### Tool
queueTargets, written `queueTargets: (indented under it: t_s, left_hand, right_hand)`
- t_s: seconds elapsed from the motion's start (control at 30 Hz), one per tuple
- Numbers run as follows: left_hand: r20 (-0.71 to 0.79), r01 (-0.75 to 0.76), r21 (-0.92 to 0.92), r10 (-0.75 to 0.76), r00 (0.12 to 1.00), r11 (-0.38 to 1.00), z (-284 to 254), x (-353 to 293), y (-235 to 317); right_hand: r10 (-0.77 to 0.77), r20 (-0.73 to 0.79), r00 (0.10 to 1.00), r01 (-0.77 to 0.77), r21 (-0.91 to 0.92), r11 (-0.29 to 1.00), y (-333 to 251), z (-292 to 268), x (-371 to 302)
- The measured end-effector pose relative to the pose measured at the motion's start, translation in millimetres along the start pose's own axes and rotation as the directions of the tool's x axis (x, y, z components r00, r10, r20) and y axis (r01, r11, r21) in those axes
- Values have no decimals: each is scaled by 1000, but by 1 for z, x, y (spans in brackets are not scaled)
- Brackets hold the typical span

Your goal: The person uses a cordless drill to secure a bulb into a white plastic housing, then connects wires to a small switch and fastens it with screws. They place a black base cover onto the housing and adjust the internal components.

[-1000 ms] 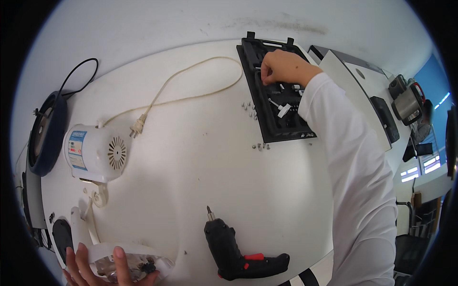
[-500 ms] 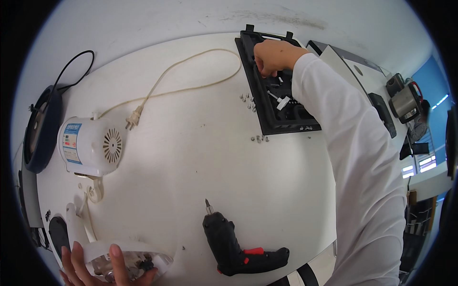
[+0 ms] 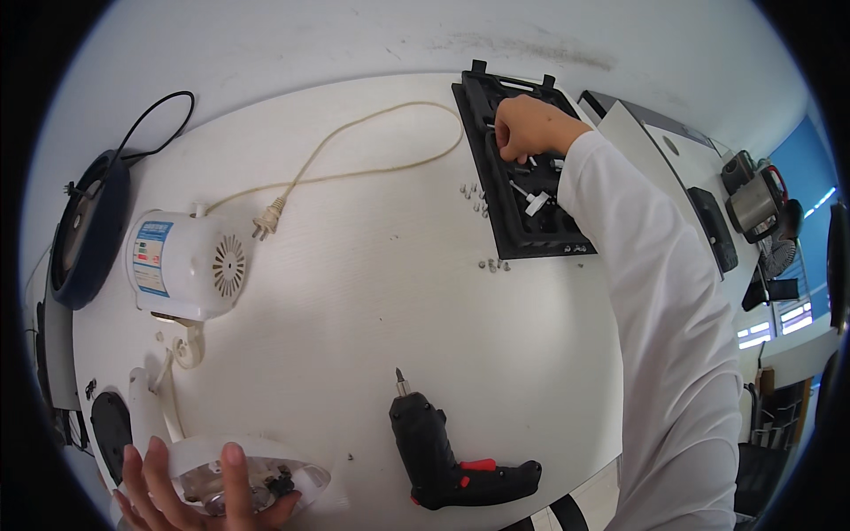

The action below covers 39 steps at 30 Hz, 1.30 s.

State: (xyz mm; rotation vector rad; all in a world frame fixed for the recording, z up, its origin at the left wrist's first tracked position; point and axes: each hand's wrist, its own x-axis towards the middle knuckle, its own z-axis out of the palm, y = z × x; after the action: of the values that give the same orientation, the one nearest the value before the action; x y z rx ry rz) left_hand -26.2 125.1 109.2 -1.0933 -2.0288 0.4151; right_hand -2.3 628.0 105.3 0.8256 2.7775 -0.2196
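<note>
My left hand (image 3: 190, 496) grips a white rounded housing (image 3: 305, 482) at the lower left, its fingers spread over the rim. Metal and dark parts show inside the housing. At the far right, my right hand (image 3: 531, 126) reaches into a black tool case (image 3: 505, 232), fingers bent and pressed together. Whatever the fingertips pinch, if anything, is too small to make out. Below them in the case lies a small white piece with a thin shaft (image 3: 536, 203). A black cordless screwdriver (image 3: 425, 451) with a red trigger lies on the table, its bit pointing away from me.
Several small metal bits (image 3: 475, 196) lie beside the case. At the left stand a white motor housing (image 3: 190, 265) with a beige cord and plug (image 3: 268, 219), and a dark blue round base (image 3: 97, 230). A grey box (image 3: 673, 142) and a metal kettle (image 3: 754, 203) stand at the right.
The view has shifted slightly, so the whole scene sits a little further right. My right hand has moved slightly nearer within the case. My left hand still holds the housing.
</note>
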Motion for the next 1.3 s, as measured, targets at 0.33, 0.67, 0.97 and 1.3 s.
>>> queueTargets:
  t_s: [0.33,0.67,0.97,1.3]
  left_hand:
    - [23,13,-85,-11,1000,996,-6,2,3]
    - [73,6,-76,0,997,997,-16,0,1]
    - [36,-47,52,45,998,998,-10,2,2]
    - [39,-49,70,46,998,996,-1,-1,5]
  right_hand:
    - [-66,-188,980,137,395,908,30,-4,-26]
    - [-231,-324,917,370,482,794,-8,49,-143]
    - [-21,-424,905,265,526,808,3,131,-185]
    - [-1,-412,911,283,625,727,4,136,-191]
